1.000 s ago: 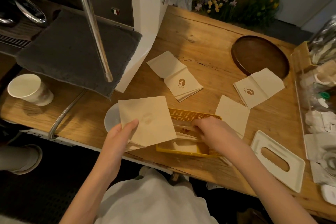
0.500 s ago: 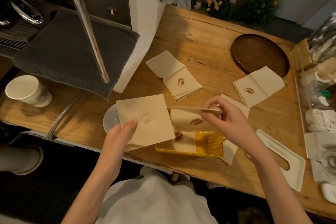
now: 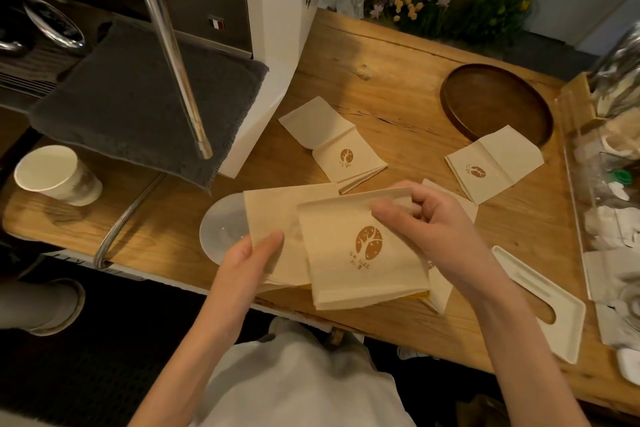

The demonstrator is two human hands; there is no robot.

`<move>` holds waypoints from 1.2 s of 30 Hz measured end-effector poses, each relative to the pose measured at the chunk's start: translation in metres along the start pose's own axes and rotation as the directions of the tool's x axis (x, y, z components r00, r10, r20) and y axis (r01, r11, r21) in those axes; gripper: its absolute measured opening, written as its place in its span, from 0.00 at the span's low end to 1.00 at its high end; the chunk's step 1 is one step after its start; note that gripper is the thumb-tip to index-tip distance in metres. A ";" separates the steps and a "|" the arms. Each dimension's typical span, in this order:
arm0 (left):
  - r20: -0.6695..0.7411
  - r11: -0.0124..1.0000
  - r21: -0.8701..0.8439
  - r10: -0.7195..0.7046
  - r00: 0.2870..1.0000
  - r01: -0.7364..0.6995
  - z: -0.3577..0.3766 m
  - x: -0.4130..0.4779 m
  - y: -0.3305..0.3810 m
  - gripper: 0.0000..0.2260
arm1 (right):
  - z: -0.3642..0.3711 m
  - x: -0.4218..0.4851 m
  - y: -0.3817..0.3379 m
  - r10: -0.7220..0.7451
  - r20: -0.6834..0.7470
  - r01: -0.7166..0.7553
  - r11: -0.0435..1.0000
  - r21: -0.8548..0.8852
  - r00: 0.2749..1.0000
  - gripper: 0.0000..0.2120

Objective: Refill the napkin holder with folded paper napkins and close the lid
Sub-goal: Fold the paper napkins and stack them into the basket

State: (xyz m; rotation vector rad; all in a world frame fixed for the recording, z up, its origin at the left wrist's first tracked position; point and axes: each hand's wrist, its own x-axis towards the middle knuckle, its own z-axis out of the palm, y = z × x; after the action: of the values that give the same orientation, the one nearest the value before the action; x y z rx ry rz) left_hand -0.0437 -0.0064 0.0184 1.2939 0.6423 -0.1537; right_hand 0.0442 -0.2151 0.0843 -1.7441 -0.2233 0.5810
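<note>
My right hand (image 3: 426,218) pinches the top edge of a folded napkin stack with a brown tree logo (image 3: 360,250), held over the yellow napkin holder, of which only a sliver (image 3: 423,295) shows below it. My left hand (image 3: 249,253) grips a plain beige napkin stack (image 3: 273,215) by its lower left corner; the logo stack overlaps its right side. The white slotted lid (image 3: 554,302) lies on the counter at the right. Two more folded napkin piles lie farther back, one in the middle (image 3: 332,142) and one to the right (image 3: 495,163).
A dark wooden round tray (image 3: 495,100) sits at the back right. A steam wand (image 3: 176,55) hangs over a grey cloth (image 3: 131,104) on the left. A paper cup (image 3: 55,173), a clear round lid (image 3: 221,232) and a clear box of items (image 3: 609,204) line the counter.
My right hand lifted a logo napkin stack out of the yellow holder and carried it up and left, over the plain stack in my left hand. The holder is now almost hidden.
</note>
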 end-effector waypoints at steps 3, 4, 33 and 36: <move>0.115 0.997 0.066 0.021 0.993 -0.028 0.008 -0.006 0.000 0.10 | 0.016 0.002 0.005 -0.014 -0.036 0.013 1.000 -0.028 0.999 0.11; 0.145 0.997 0.077 0.016 0.989 -0.027 0.010 -0.008 -0.001 0.10 | 0.022 0.004 0.008 -0.029 -0.060 0.025 0.998 -0.063 0.998 0.12; 0.254 0.997 0.019 -0.079 0.964 0.077 0.014 -0.007 -0.002 0.21 | 0.038 0.012 0.037 0.070 -0.275 -0.058 0.997 0.052 0.959 0.09; 0.315 0.997 0.051 -0.068 0.946 0.055 0.019 -0.011 -0.002 0.17 | 0.041 0.013 0.037 0.078 -0.288 -0.056 0.995 0.084 0.954 0.09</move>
State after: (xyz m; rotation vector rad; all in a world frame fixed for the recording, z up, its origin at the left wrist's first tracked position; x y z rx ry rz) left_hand -0.0473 -0.0270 0.0251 1.2548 0.4046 -0.4200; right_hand 0.0292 -0.1835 0.0397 -1.7446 0.0649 0.3689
